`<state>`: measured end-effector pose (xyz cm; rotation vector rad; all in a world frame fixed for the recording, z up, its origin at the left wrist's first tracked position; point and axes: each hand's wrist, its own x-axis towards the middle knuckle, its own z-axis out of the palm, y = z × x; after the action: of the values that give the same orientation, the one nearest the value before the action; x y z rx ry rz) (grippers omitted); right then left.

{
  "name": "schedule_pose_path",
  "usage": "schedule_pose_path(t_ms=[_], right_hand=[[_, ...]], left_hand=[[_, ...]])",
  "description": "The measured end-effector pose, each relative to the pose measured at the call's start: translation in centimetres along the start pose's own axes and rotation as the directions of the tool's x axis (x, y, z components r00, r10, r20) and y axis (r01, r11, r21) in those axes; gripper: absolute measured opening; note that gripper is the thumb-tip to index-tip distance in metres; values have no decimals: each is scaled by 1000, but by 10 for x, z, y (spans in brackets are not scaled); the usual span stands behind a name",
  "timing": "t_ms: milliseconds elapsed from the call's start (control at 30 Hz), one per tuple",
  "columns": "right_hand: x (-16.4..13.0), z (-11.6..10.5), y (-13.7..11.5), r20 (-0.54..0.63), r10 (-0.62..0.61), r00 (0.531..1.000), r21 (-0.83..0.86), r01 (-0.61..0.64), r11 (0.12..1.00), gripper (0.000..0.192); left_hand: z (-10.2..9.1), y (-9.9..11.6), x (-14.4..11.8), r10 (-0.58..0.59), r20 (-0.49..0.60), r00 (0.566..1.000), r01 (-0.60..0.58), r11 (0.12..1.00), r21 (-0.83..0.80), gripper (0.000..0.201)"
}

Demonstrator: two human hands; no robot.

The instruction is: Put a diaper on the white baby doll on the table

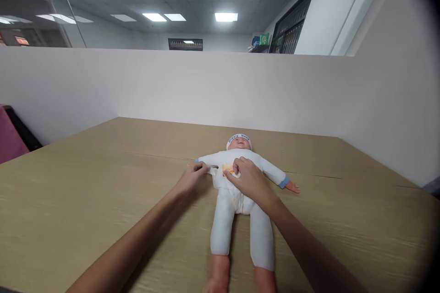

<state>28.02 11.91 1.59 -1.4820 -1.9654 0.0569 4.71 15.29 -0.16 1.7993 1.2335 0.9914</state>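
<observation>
A baby doll (pixel 223 219) lies on its back with its head away from me. It wears a white outfit with blue cuffs and a white headband (pixel 239 137) with lettering. Around its hips is a white diaper (pixel 242 203), with orange print at the front waist. At the doll's side, on the left of the picture, my left hand (pixel 193 177) pinches a white diaper tab (pixel 213 171) pulled out sideways. My right hand (pixel 250 177) is over the belly by the print, its fingers curled. What lies between those fingers is hidden.
The doll rests on a wide brown table (pixel 103 201) with thin seams across its surface. A white partition (pixel 192 87) rises along the far edge, and a white wall (pixel 398 100) stands at the right. Something pink (pixel 12 137) sits beyond the table's left edge.
</observation>
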Motion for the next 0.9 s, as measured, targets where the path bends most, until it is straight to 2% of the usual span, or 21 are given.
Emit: schedule_pose_path(t_ms=[167, 333, 500, 600, 700, 800, 900], right_hand=[[2, -7, 0, 30, -34, 999, 17, 34, 999, 31], [4, -24, -1, 142, -71, 987, 78, 61, 995, 28], [7, -17, 7, 107, -70, 992, 40, 66, 997, 36], [8, -11, 11, 82, -62, 995, 45, 58, 997, 35], [8, -9, 13, 52, -38, 998, 68, 34, 997, 35], [8, -9, 12, -14, 5, 1000, 76, -4, 997, 32], [3, -14, 10, -109, 9, 994, 118, 4, 993, 29]], left_hand=[[32, 32, 13, 59, 82, 995, -48, 991, -124, 41], [55, 37, 18, 93, 126, 988, -65, 975, -211, 48], [56, 21, 10, 174, 55, 983, -147, 933, -328, 49], [57, 10, 6, 175, 44, 984, -144, 908, -393, 38], [60, 3, 5, 170, 27, 985, -146, 908, -393, 43], [61, 5, 6, 152, -14, 988, -147, 923, -355, 44], [58, 15, -1, 112, -70, 991, -128, 943, -309, 43]])
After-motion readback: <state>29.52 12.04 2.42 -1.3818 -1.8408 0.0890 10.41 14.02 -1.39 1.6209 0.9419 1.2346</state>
